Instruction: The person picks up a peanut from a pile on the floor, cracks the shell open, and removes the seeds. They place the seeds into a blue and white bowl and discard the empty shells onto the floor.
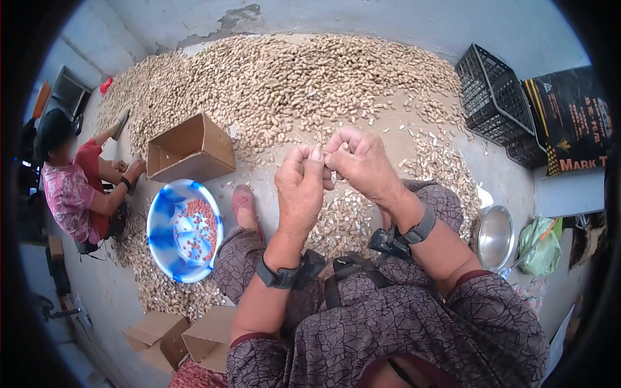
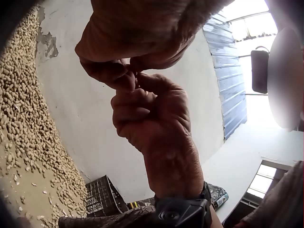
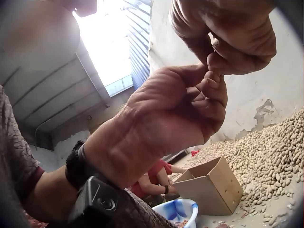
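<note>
Peanut [image 1: 344,147], long axis unclear, is sitting between hands | left hand [image 1: 301,191], right hand [image 1: 367,165] are meeting, pinching it | blue-white basin [image 1: 163,223] is lying leftward, nearer left hand

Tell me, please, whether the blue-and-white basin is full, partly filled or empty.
Partly filled: in the head view, reddish kernels lie in part of the basin, leaving some of its bottom bare.
</note>
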`<state>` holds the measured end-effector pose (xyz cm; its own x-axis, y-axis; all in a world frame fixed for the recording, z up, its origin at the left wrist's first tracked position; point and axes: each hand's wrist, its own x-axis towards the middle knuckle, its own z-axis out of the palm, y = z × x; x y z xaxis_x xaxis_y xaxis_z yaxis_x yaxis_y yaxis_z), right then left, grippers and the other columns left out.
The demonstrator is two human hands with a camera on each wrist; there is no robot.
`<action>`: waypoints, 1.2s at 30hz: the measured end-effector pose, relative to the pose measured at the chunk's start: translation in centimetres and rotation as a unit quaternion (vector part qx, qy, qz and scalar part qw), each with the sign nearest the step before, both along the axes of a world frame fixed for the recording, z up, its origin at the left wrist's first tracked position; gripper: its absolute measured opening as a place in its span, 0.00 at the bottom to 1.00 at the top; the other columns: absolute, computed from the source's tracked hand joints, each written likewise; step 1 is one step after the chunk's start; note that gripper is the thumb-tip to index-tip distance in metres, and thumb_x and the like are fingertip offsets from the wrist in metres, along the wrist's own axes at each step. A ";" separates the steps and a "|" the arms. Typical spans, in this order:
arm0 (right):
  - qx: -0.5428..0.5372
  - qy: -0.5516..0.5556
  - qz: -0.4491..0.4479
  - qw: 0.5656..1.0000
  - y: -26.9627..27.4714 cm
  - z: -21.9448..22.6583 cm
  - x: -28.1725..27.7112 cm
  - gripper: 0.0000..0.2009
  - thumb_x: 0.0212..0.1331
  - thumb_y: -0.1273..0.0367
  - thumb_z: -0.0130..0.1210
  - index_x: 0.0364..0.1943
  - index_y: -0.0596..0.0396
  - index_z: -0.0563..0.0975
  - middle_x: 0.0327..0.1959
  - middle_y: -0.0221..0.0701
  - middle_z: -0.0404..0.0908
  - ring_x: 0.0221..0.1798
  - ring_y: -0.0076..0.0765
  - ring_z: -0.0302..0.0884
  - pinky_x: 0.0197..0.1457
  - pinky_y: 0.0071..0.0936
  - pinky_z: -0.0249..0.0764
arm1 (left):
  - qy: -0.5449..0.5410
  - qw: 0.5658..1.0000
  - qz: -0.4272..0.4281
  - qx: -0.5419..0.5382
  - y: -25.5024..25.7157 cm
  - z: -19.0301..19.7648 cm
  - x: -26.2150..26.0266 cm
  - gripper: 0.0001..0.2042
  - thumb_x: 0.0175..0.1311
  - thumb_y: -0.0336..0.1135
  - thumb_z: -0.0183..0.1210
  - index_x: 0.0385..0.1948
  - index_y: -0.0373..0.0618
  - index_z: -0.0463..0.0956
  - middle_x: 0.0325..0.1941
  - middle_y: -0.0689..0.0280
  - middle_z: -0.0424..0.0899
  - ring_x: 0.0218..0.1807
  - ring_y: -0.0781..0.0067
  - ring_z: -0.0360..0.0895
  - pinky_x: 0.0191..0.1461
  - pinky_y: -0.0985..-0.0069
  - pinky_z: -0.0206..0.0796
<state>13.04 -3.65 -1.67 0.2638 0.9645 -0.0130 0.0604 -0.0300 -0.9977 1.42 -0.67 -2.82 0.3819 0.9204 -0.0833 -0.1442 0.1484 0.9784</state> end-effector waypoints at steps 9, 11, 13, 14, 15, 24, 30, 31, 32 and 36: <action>0.080 -0.155 -0.017 0.985 -0.4 1.6 -0.8 0.04 0.42 0.73 0.49 0.20 0.62 0.73 0.14 0.38 0.73 0.17 0.29 0.72 0.20 0.26 0.66 | 0.179 0.919 0.082 0.342 -0.1 0.0 -0.3 0.04 0.58 0.27 0.46 0.29 0.35 0.67 0.17 0.57 0.72 0.19 0.70 0.71 0.22 0.71 0.61; 0.141 -0.253 -0.018 0.957 -0.4 1.0 -0.8 0.04 0.42 0.76 0.47 0.22 0.61 0.74 0.16 0.34 0.72 0.18 0.24 0.69 0.22 0.22 0.65 | 0.160 0.913 0.093 0.363 -0.1 -0.5 -0.1 0.04 0.58 0.27 0.45 0.30 0.36 0.67 0.17 0.54 0.71 0.19 0.65 0.71 0.23 0.69 0.61; 0.172 -0.280 -0.026 0.944 -0.2 0.3 -0.7 0.04 0.42 0.76 0.47 0.23 0.60 0.74 0.16 0.35 0.72 0.18 0.27 0.70 0.22 0.23 0.66 | 0.128 0.934 0.086 0.322 -0.1 -1.0 0.1 0.05 0.59 0.29 0.45 0.30 0.36 0.67 0.18 0.56 0.71 0.20 0.68 0.70 0.24 0.72 0.61; 0.204 -0.307 -0.035 0.929 -0.1 0.0 -0.7 0.04 0.43 0.77 0.47 0.23 0.60 0.74 0.17 0.37 0.72 0.18 0.30 0.70 0.22 0.24 0.66 | 0.094 0.952 0.078 0.281 -0.1 -1.1 0.3 0.06 0.61 0.31 0.45 0.30 0.37 0.67 0.19 0.59 0.72 0.20 0.71 0.70 0.24 0.74 0.62; 0.204 -0.307 -0.036 0.929 -0.1 0.1 -0.7 0.04 0.43 0.77 0.47 0.23 0.60 0.74 0.17 0.37 0.72 0.18 0.30 0.70 0.22 0.24 0.66 | 0.094 0.952 0.077 0.281 -0.1 -1.1 0.5 0.06 0.61 0.31 0.45 0.30 0.37 0.67 0.19 0.59 0.72 0.20 0.71 0.70 0.24 0.74 0.62; 0.223 -0.322 -0.040 0.919 0.0 -0.2 -0.7 0.01 0.39 0.76 0.47 0.19 0.58 0.68 0.16 0.40 0.68 0.20 0.48 0.69 0.23 0.37 0.66 | -0.121 0.979 -0.083 -0.142 0.7 -0.3 -0.7 0.11 0.62 0.40 0.49 0.27 0.41 0.69 0.20 0.71 0.72 0.19 0.88 0.63 0.21 0.89 0.55; 0.229 -0.300 -0.015 0.926 -0.1 0.5 -0.8 0.02 0.39 0.75 0.48 0.21 0.58 0.69 0.16 0.39 0.68 0.20 0.46 0.69 0.24 0.36 0.66 | -0.029 0.999 0.012 0.027 -0.3 0.4 -0.3 0.09 0.63 0.35 0.47 0.27 0.38 0.68 0.21 0.70 0.72 0.21 0.87 0.65 0.22 0.87 0.59; 0.237 -0.320 -0.011 0.917 -0.2 0.5 -0.8 0.02 0.39 0.75 0.48 0.20 0.58 0.69 0.16 0.39 0.68 0.20 0.46 0.69 0.24 0.35 0.66 | -0.018 0.998 0.018 0.058 -0.3 0.0 -0.3 0.09 0.63 0.34 0.46 0.28 0.38 0.67 0.21 0.70 0.72 0.22 0.87 0.65 0.24 0.86 0.60; 0.246 -0.340 -0.006 0.908 -0.2 0.5 -0.8 0.02 0.39 0.75 0.48 0.20 0.58 0.69 0.16 0.39 0.68 0.20 0.46 0.69 0.24 0.35 0.67 | -0.007 0.996 0.024 0.088 -0.3 -0.2 -0.3 0.08 0.63 0.33 0.45 0.28 0.38 0.67 0.22 0.69 0.72 0.24 0.86 0.66 0.25 0.86 0.61; 0.265 -0.329 -0.023 0.906 0.1 0.0 -0.9 0.02 0.39 0.76 0.49 0.20 0.58 0.69 0.16 0.38 0.67 0.20 0.45 0.69 0.23 0.35 0.66 | 0.025 0.994 0.026 0.105 -0.5 -0.3 -0.1 0.10 0.65 0.34 0.42 0.28 0.41 0.68 0.23 0.74 0.70 0.25 0.89 0.63 0.28 0.88 0.58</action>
<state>12.14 -3.54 -1.69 0.0861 0.7776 0.6228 0.6579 0.4250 -0.6217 1.32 -1.19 -3.12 0.3342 0.9377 0.0947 -0.0958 -0.0662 0.9932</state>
